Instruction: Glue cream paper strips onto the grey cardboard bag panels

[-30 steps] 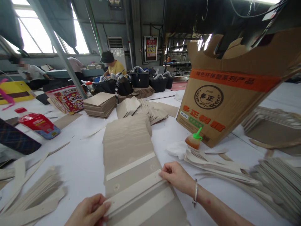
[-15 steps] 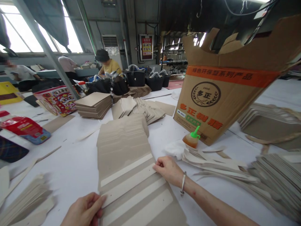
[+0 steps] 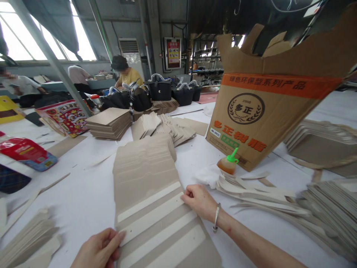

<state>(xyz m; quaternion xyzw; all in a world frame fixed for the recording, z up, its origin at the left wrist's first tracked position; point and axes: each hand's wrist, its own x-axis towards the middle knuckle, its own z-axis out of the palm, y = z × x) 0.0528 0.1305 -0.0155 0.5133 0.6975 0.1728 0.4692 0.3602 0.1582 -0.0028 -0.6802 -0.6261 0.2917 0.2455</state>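
Note:
A pale cardboard strip (image 3: pixel 153 216) with a small hole near each end lies slantwise across a fanned row of overlapping grey-brown cardboard sheets (image 3: pixel 145 175). My left hand (image 3: pixel 99 245) pinches its left end between thumb and curled fingers. At the opposite end, the fingers of my right hand (image 3: pixel 199 201) are closed on the strip's tip, and a bangle (image 3: pixel 216 217) circles that wrist. Similar light strips run parallel above and below it on the sheets. The lower edge of the row is cut off by the frame.
Beyond the row lie loose cardboard pieces (image 3: pixel 177 130) and a neat stack (image 3: pixel 110 124). To the right stand a large carton (image 3: pixel 245 111) and a green-tipped glue bottle (image 3: pixel 228 163), near piled strips (image 3: pixel 259 195). A red pouch (image 3: pixel 28 150) lies left. Co-workers sit behind black bags (image 3: pixel 160 90).
The view has shifted slightly, with the carton appearing a little larger. Both hands stay at the ends of the same strip, with almost no movement.

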